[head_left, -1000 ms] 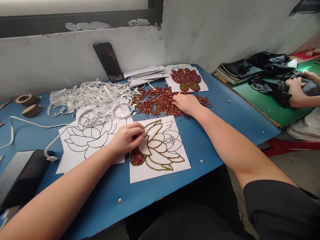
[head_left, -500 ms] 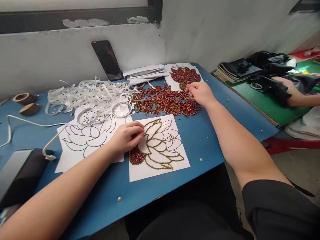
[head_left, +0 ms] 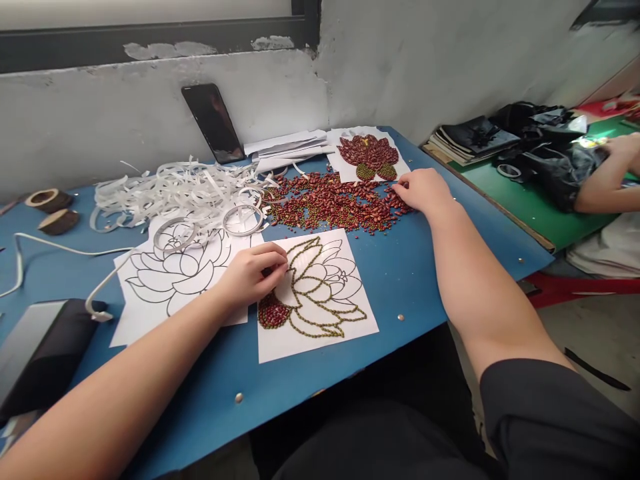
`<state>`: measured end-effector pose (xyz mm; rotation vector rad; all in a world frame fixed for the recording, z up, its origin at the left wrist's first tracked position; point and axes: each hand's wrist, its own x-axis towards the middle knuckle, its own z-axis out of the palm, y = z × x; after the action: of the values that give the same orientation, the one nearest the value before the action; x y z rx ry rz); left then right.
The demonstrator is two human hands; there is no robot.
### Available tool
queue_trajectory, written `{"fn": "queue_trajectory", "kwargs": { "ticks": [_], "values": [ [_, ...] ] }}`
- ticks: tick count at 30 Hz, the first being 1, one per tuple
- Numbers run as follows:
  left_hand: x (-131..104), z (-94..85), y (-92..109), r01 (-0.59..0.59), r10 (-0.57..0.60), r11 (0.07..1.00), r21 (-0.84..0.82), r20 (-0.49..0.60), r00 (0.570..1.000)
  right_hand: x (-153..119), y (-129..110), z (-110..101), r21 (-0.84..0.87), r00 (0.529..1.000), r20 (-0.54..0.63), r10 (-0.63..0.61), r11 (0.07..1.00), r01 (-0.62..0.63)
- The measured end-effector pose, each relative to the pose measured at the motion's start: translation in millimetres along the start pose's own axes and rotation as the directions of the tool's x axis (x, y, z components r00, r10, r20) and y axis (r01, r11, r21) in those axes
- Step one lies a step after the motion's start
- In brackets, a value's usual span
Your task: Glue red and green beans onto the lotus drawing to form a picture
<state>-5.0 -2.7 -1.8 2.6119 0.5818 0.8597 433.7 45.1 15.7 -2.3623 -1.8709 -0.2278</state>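
Note:
My left hand (head_left: 257, 272) rests over the left side of a white sheet (head_left: 360, 323) with a lotus drawing, its fingers curled and thumb against them. Green beans line many petals there, and dark red beans fill a rounded patch (head_left: 274, 313) below the hand. What those fingers pinch, if anything, is hidden. Out at the right end of a spread pile of red and green beans (head_left: 335, 200), my right hand (head_left: 421, 190) has its fingertips drawn together among the beans. Anything between them is too small to make out. Behind it lies a bean-covered lotus picture (head_left: 367, 152).
To the left are paper strips (head_left: 170, 190), tape rings (head_left: 243, 220), an outlined lotus sheet (head_left: 150, 300), a cable and a black box-like device (head_left: 45, 353). A phone (head_left: 214, 123) leans on the wall. Another person's arm (head_left: 607, 177) is over a green table at right.
My right hand has shifted right and slightly down, away from the lotus picture to the bean pile's edge, uncovering a second green leaf. My left hand stays put. The other person's arm has moved.

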Motion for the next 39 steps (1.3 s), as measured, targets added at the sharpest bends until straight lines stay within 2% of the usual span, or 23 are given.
{"fn": "queue_trajectory", "kwargs": {
  "ticks": [6,9,10,12,14,15,19,22,26,30,32,34,38,39],
  "values": [
    [0,0.2,0,0.001,-0.001,1.000,0.001,0.000,1.000,-5,-15,-11,-0.004,0.994,-0.073,-0.087,0.996,0.087],
    [-1,0.2,-1,0.001,-0.001,1.000,0.001,0.001,1.000,-13,-30,-14,0.063,0.971,-0.074,-0.229,0.970,0.234],
    [-1,0.3,-1,0.002,-0.002,1.000,0.000,0.002,1.000,-16,-36,-14,0.100,0.944,-0.049,-0.326,0.939,0.329],
    [-1,0.5,-1,0.006,-0.006,1.000,-0.001,0.002,1.000,-21,-48,-12,0.154,0.853,0.023,-0.522,0.844,0.513],
    [-1,0.7,0,0.008,-0.008,1.000,0.000,-0.002,1.000,-25,-58,-7,0.142,0.781,0.068,-0.621,0.781,0.609],
    [-1,0.8,0,0.008,-0.008,1.000,0.001,-0.004,1.000,-25,-63,-4,0.112,0.773,0.071,-0.631,0.775,0.622],
    [-1,0.6,0,0.005,-0.005,1.000,0.001,-0.003,1.000,-21,-74,8,0.016,0.813,0.032,-0.582,0.814,0.581],
    [-1,0.4,-1,-0.001,0.001,1.000,0.001,-0.006,1.000,-16,-74,13,0.030,0.845,0.008,-0.535,0.844,0.535],
    [-1,0.6,-1,-0.001,0.001,1.000,0.005,-0.003,1.000,-13,-66,13,0.224,0.902,-0.101,-0.419,0.874,0.431],
    [0,0.5,1,0.006,-0.006,1.000,0.001,-0.003,1.000,-11,-55,6,0.422,0.958,-0.214,-0.193,0.866,0.269],
    [1,-0.1,2,0.022,-0.023,1.000,-0.019,-0.010,1.000,-8,-48,3,0.498,0.977,-0.194,-0.093,0.848,0.179],
    [2,-1.5,2,0.066,-0.067,0.997,-0.051,-0.024,0.997,-4,-37,2,0.573,0.992,-0.125,-0.029,0.814,0.096],
    [5,-5.6,0,0.216,-0.223,0.971,-0.103,-0.060,0.973,7,-4,8,0.698,1.000,-0.005,0.019,0.716,-0.010],
    [5,-6.5,-1,0.242,-0.250,0.964,-0.112,-0.065,0.966,8,4,10,0.675,1.000,-0.020,0.010,0.738,0.006]
  ]
}}
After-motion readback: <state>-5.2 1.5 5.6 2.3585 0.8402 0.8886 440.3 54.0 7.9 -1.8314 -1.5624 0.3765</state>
